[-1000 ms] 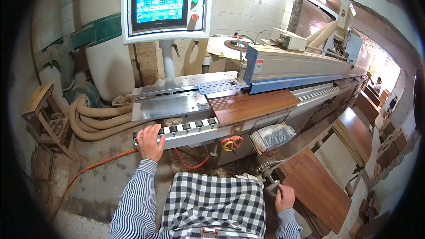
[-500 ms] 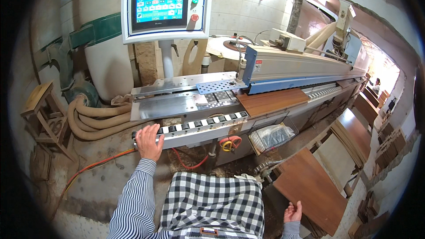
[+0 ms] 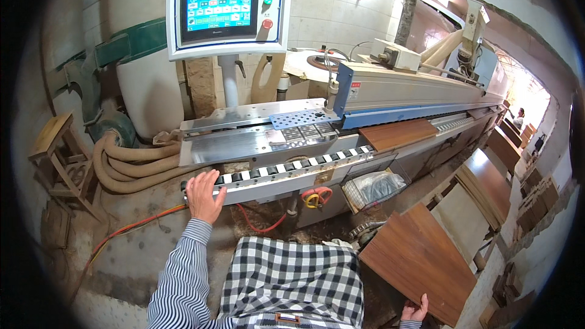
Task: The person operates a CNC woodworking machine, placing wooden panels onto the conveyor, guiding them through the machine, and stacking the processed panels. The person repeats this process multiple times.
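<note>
My left hand (image 3: 205,197) lies over the near left end of a roller rail (image 3: 274,172) with black and white rollers. Its fingers are stretched out and hold nothing. At the lower right, my right hand (image 3: 414,309) grips the near edge of a brown wooden panel (image 3: 420,262), thumb toward the top face; part of its fingers is hard to make out. This panel lies tilted above other boards beside the machine. A second brown wooden panel (image 3: 399,134) sits on the machine's track, against the blue-edged beam (image 3: 414,94), beyond the reach of both hands.
A control screen (image 3: 219,12) on a post stands behind the steel bed (image 3: 231,146). A wire basket (image 3: 375,190) with a plastic bag hangs under the rail. Hoses (image 3: 116,161) and a wooden stool (image 3: 61,158) are at left. Stacked boards (image 3: 481,189) stand at right.
The panel on the machine has travelled right along the track, baring more rollers. My right hand has moved right along its panel, whose left corner has swung left. My left hand stays in place.
</note>
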### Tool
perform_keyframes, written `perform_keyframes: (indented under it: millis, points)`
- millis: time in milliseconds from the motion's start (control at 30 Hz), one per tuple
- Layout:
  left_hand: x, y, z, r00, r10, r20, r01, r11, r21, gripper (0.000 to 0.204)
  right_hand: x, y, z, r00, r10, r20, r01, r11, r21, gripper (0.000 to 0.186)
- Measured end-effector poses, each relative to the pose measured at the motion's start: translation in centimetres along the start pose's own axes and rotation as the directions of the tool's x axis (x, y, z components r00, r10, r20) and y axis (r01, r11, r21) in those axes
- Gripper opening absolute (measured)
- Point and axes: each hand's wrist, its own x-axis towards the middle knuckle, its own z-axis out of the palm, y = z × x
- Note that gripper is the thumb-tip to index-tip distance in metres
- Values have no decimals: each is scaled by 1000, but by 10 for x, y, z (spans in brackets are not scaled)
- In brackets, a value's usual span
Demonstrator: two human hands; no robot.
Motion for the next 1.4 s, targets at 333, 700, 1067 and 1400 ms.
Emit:
perform_keyframes:
  millis: [333,700,1067,1400]
  points:
    - [-33,71,-59,943,211,259,-125,942,-311,73,-8,57,93,863,203,462,-187,979,-82,21]
    - [-74,60,-101,976,24,215,-19,1000,-23,72,-66,206,287,504,617,604,-417,786,-456,14]
    - [-41,-14,-93,962,-252,103,248,967,54,64,-87,212,325,226,623,749,-317,774,-548,58]
    - [4,-30,-63,923,-353,156,342,935,93,67,-17,179,142,643,510,572,351,468,-811,32]
